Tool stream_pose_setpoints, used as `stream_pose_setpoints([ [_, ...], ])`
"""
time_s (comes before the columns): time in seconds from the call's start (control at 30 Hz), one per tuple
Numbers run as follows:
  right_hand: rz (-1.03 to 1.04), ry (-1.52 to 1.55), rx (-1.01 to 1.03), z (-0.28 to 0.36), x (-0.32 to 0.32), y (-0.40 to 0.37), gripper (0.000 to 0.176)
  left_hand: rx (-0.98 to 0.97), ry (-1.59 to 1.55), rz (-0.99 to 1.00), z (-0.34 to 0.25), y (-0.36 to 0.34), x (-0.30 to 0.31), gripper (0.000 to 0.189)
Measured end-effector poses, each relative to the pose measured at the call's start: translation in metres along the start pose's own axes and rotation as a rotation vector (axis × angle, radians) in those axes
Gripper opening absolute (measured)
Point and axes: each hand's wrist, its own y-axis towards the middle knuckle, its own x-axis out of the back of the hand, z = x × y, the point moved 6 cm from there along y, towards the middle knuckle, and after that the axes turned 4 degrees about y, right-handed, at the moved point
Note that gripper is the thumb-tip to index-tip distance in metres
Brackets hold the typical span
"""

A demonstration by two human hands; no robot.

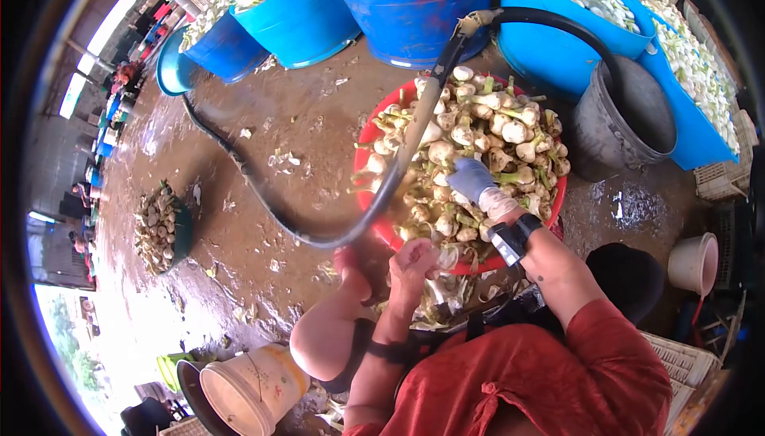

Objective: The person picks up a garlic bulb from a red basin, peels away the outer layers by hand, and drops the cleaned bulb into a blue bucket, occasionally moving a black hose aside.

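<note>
A wide red tub (pixel 362 166) in front of me is heaped with garlic bulbs (pixel 510 129), many with cut green stems and soil on them. My right hand (pixel 472 179), in a blue glove, reaches down onto the heap. Its fingers touch the bulbs, but their tips are hidden, so I cannot see whether one is gripped. At the tub's near rim, my left hand (pixel 416 257) is curled closed; anything inside it is hidden. Peeled leaves and trimmings (pixel 446 296) lie below that rim, near my lap.
A dark hose (pixel 390 185) arches over the tub's left side to a grey bucket (pixel 613 121). Blue tubs (pixel 414 13) of garlic line the back. A smaller garlic-filled container (pixel 182 233) stands left on the wet floor. White buckets (pixel 231 396) stand beside me.
</note>
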Motion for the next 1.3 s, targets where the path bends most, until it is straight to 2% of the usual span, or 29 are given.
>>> stream_pose_setpoints([
  [0.07,0.035,0.24,0.067,-0.02,-0.013,0.005,0.029,-0.016,-0.03,-0.023,0.003,0.002,0.002,0.034],
  [0.1,0.072,0.428,0.216,-0.017,-0.006,-0.004,0.021,-0.028,-0.056,-0.046,0.003,0.002,0.004,0.033],
  [0.13,0.076,0.43,0.219,-0.018,-0.007,-0.015,0.021,-0.027,-0.056,-0.052,0.003,0.002,0.004,0.033],
  [0.2,0.282,1.086,-0.101,-0.002,0.004,-0.066,0.02,0.027,-0.204,-0.148,0.004,0.005,0.008,0.039],
  [0.27,0.202,1.093,0.168,0.027,0.013,-0.101,0.015,0.026,-0.23,-0.127,-0.002,0.006,0.009,0.046],
  [0.33,0.005,0.644,0.553,0.054,0.024,-0.13,0.017,0.025,-0.473,-0.135,-0.007,0.008,0.011,0.051],
  [0.37,0.021,0.583,0.619,0.062,0.023,-0.14,0.018,-0.028,-0.195,-0.014,-0.015,0.009,0.01,0.05],
  [0.4,0.036,0.522,0.685,0.07,0.022,-0.149,0.019,-0.025,-0.19,-0.024,-0.016,0.007,0.01,0.05],
  [0.43,0.039,0.53,0.687,0.071,0.02,-0.151,0.019,-0.077,-0.35,-0.005,-0.02,0.004,0.008,0.048],
  [0.5,0.033,0.723,0.534,0.065,0.025,-0.143,0.021,-0.178,-0.58,0.071,-0.029,0.0,0.005,0.042],
  [0.53,0.029,0.724,0.533,0.065,0.028,-0.141,0.021,-0.178,-0.578,0.074,-0.028,-0.001,0.004,0.042],
  [0.6,-0.12,0.821,0.55,0.069,0.056,-0.144,0.023,-0.242,-0.415,-0.003,-0.027,-0.006,0.005,0.04],
  [0.67,-0.146,0.825,0.567,0.08,0.072,-0.152,0.02,-0.217,-0.381,-0.008,-0.023,-0.008,0.004,0.045],
  [0.73,-0.101,0.661,0.565,0.091,0.076,-0.158,0.022,-0.334,-0.279,-0.013,-0.025,-0.01,0.002,0.048],
  [0.77,-0.215,0.61,0.668,0.097,0.079,-0.161,0.019,-0.327,-0.322,-0.001,-0.029,-0.014,0.0,0.048],
  [0.8,-0.217,0.608,0.665,0.097,0.079,-0.162,0.019,-0.326,-0.323,0.003,-0.028,-0.014,-0.001,0.048],
  [0.87,-0.241,0.375,0.678,0.102,0.077,-0.164,0.015,-0.413,-0.276,-0.009,-0.027,-0.015,-0.001,0.047],
  [0.93,-0.209,0.396,0.642,0.103,0.076,-0.165,0.01,-0.401,-0.213,-0.04,-0.021,-0.015,-0.001,0.047],
  [1.0,-0.169,0.285,0.615,0.105,0.071,-0.167,0.009,-0.39,-0.15,-0.069,-0.014,-0.013,0.0,0.047],
  [1.07,-0.192,0.231,0.615,0.105,0.063,-0.165,0.008,-0.485,-0.018,-0.1,-0.014,-0.014,0.003,0.046],
  [1.13,-0.214,0.178,0.617,0.103,0.058,-0.164,0.008,-0.472,-0.02,-0.111,-0.012,-0.016,0.002,0.046],
  [1.2,-0.184,0.322,0.553,0.098,0.056,-0.16,0.007,-0.462,-0.019,-0.122,-0.015,-0.017,0.003,0.046],
  [1.23,-0.184,0.323,0.553,0.094,0.052,-0.156,0.007,-0.395,-0.096,-0.106,-0.014,-0.016,0.003,0.044],
  [1.3,-0.031,0.688,0.461,0.082,0.044,-0.144,0.008,-0.326,-0.172,-0.087,-0.015,-0.017,0.001,0.043],
])
